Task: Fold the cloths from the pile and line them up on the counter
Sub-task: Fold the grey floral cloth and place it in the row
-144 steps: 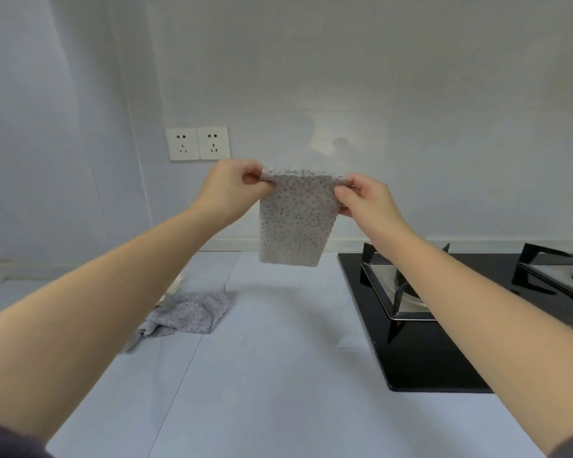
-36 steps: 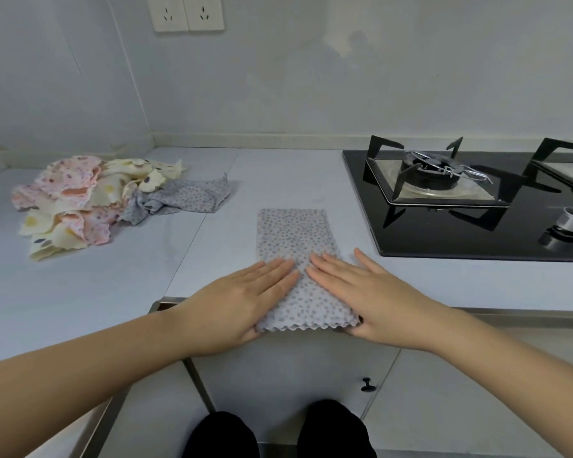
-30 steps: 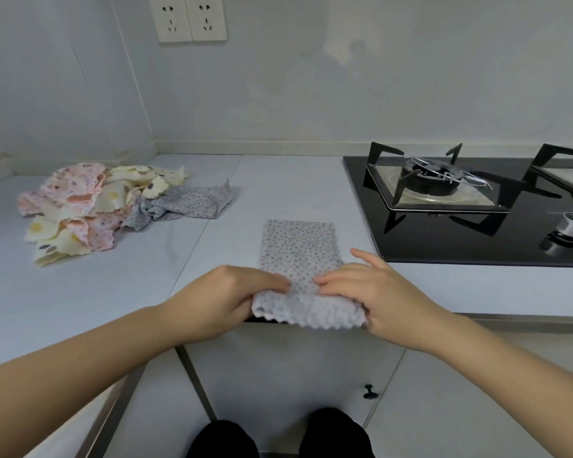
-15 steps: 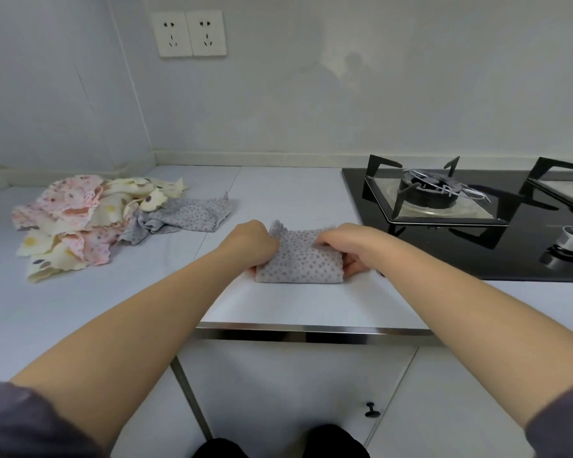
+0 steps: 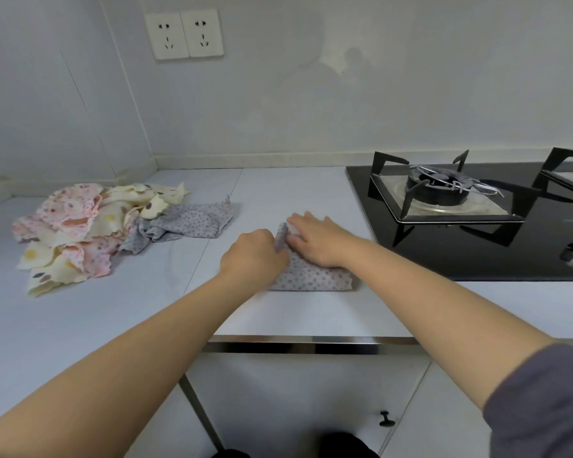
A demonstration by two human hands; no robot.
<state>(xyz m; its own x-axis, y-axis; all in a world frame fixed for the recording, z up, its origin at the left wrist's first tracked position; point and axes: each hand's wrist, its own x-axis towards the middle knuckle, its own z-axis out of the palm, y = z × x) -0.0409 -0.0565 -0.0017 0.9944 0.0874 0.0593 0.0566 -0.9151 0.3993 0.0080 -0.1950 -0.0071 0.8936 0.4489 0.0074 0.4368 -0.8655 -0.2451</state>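
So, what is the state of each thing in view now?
grey dotted cloth: folded, left edge raised.
left hand: pinches the cloth's left edge.
right hand: flat, presses on the cloth.
pile of cloths: unfolded, crumpled.
burner: no flame, no pot.
sockets: nothing plugged in.

Grey dotted cloth (image 5: 315,276), black hob (image 5: 477,256)

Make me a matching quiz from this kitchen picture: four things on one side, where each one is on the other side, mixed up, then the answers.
1. folded grey cloth
2. pile of cloths
3. burner
4. sockets

A. on the wall
B. on the black hob
C. beneath the left hand and right hand
D. loose at the left of the counter

Pairs: 1-C, 2-D, 3-B, 4-A.
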